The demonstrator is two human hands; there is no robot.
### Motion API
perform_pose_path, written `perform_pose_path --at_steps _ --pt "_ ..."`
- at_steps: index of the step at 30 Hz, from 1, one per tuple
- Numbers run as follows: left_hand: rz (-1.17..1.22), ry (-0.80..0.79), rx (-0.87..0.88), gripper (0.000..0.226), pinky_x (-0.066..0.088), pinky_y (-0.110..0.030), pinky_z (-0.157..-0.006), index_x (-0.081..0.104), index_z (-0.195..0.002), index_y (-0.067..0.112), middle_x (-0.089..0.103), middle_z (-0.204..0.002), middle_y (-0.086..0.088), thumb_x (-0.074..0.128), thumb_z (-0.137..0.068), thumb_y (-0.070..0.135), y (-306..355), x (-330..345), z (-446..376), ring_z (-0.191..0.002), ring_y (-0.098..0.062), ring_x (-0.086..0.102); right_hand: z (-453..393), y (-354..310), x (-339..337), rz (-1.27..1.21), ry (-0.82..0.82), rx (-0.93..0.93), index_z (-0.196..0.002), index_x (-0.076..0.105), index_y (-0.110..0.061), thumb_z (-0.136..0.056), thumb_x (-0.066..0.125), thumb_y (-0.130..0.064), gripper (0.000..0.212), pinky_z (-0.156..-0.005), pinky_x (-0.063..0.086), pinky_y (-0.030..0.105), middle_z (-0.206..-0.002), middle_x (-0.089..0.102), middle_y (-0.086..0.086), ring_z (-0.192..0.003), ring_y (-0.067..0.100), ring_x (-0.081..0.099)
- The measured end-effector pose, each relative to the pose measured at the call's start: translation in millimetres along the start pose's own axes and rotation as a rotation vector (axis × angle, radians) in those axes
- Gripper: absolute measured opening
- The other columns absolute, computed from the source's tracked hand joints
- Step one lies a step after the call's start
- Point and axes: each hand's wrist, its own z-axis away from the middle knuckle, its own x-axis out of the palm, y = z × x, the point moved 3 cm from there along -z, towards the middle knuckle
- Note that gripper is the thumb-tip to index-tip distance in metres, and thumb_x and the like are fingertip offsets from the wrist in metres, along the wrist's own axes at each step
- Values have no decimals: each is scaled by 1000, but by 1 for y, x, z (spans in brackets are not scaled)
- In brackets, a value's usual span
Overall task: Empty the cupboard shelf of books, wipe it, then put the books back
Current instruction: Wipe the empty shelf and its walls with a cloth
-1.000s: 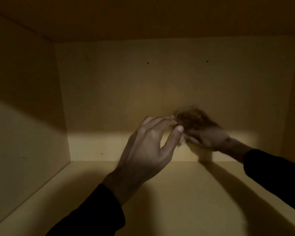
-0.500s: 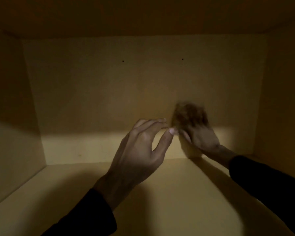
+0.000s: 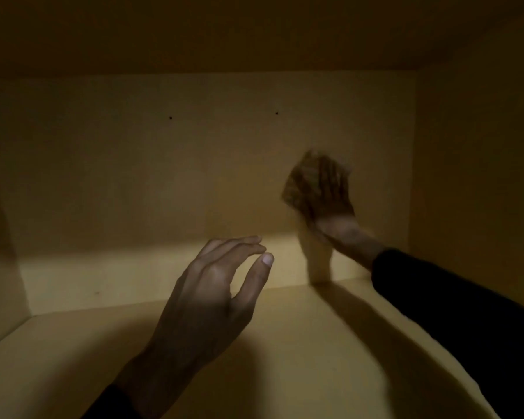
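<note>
Dim yellow light fills the inside of the cupboard shelf [image 3: 285, 352], whose floor takes up the lower half of the frame and whose back wall [image 3: 133, 182] rises across the middle, marked by two small dark dots [image 3: 170, 117] in its upper part. At right of centre, the right hand [image 3: 330, 213] presses a brownish cloth [image 3: 303, 182] flat against the back wall, fingers spread upward over the fabric; the hand and cloth are motion-blurred, so how far the fingers curl around the cloth cannot be told. The cloth sits above the lit band where the back wall meets the shelf floor, and it shows mostly to the left of and above the fingers. A dark sleeve [image 3: 454, 303] runs from that wrist toward the lower right corner of the frame. At centre, the left hand [image 3: 212, 285] hovers over the shelf floor with nothing in it, its fingers loosely extended toward the back wall and its thumb held apart below them. It is well apart from the cloth. Shadows of both arms fall across the shelf floor at lower centre and lower right. No books can be seen anywhere on the shelf.
</note>
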Motion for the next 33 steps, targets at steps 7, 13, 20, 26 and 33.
perform_pose_path --at_steps 7,13,20,26,33 --pt "-18 -61 18 46 38 -10 -93 70 -110 27 64 -117 22 38 -92 56 10 21 -11 -116 8 51 -104 38 -56 17 30 62 -156 5 -29 -100 15 -57 64 -119 -3 58 -161 -7 23 -148 41 -7" --pt "-62 -27 71 40 47 -29 -93 71 -110 20 66 -117 15 44 -96 46 1 12 -1 -117 -1 55 -117 84 -74 -119 96 330 -156 -1 -20 -101 17 -53 67 -115 -14 54 -160 -14 20 -147 40 -13" --pt "-58 -39 95 40 47 -31 -91 71 -109 18 67 -117 12 45 -97 44 2 16 -1 -116 -4 57 -93 134 -74 -416 175 434 -157 1 -22 -106 15 -41 56 -120 0 45 -163 -7 12 -149 36 -5" --pt "-46 -69 109 40 48 -30 -91 71 -109 18 67 -118 11 44 -96 46 8 25 8 -116 -4 57 -18 122 -21 -155 78 597 -152 25 -7 -104 24 -41 59 -114 21 58 -155 22 30 -143 48 21" --pt "-34 -140 121 40 50 -31 -89 70 -110 23 64 -121 16 42 -96 49 18 39 18 -118 -1 55 110 108 18 -179 33 467 -144 -25 -10 -104 27 -25 67 -119 13 51 -157 -1 31 -147 44 6"
